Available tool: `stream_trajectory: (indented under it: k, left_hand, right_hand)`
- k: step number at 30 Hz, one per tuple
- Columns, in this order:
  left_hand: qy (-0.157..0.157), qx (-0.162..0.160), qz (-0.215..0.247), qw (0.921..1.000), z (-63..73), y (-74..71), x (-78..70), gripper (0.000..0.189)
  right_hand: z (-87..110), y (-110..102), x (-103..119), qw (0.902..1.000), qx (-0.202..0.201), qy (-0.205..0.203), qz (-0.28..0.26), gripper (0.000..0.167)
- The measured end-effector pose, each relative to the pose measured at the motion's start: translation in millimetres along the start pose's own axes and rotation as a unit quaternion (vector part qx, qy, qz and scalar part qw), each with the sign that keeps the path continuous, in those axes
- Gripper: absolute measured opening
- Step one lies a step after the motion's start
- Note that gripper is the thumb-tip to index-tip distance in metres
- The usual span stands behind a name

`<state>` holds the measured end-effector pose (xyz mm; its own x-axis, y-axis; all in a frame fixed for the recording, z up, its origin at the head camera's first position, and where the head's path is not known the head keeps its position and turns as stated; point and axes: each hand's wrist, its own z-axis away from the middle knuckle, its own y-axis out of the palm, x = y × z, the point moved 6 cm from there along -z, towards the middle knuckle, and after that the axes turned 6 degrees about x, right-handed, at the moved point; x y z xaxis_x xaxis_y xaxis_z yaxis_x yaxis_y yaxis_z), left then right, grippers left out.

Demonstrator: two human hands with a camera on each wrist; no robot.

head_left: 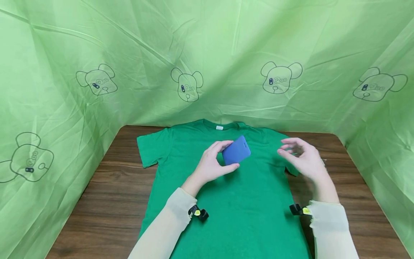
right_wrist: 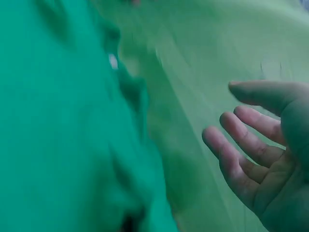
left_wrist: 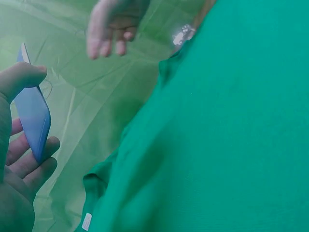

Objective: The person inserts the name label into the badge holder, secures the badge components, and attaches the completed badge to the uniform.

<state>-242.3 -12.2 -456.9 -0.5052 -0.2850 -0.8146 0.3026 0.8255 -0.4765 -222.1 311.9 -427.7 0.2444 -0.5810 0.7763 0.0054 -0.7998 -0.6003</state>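
My left hand (head_left: 211,163) pinches a flat blue card holder (head_left: 237,151) by its edges, thumb on one side and fingers on the other. The holder has rounded corners and a small slot near one end. It is tilted above the chest of a green T-shirt (head_left: 233,205). In the left wrist view, the card holder (left_wrist: 34,116) shows nearly edge-on between thumb and fingers. To the right, my right hand (head_left: 302,158) is raised over the shirt's right sleeve, fingers loosely bent, with nothing in it. The right wrist view shows the same right hand (right_wrist: 260,150) with its fingers spread.
The shirt lies spread on a dark wooden table (head_left: 110,190), its collar label (head_left: 219,127) at the far side. Green fabric walls (head_left: 223,36) with printed bear heads enclose the back and sides. Clear crinkled plastic (left_wrist: 183,35) lies beyond the right sleeve.
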Motion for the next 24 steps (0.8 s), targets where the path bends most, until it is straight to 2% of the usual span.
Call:
stream_trajectory:
  k: [3,7,13,18,24]
  left_hand:
    - [-0.003,-0.001,0.005,1.0,0.0,-0.1,-0.1,0.075]
    - [-0.006,-0.001,0.008,0.9999,-0.1,-0.3,0.2,0.074]
    - [-0.016,0.004,0.013,0.9998,-0.2,0.2,1.3,0.074]
    - [-0.019,0.006,0.022,0.9996,-0.1,1.3,3.2,0.073]
    - [-0.022,0.008,0.027,0.9994,-0.4,3.5,5.2,0.073]
  right_hand:
    - [6.2,-18.4,-27.3,0.998,-0.029,0.022,0.052,0.039]
    - [16.5,-39.5,-61.2,0.9952,-0.056,0.054,0.06,0.045]
    - [35.4,-66.9,-99.3,0.9817,-0.101,0.123,0.104,0.059]
    - [47.6,-80.3,-122.4,0.9747,-0.093,0.163,0.122,0.066]
    - [56.0,-80.6,-142.0,0.9684,-0.066,0.208,0.121,0.077]
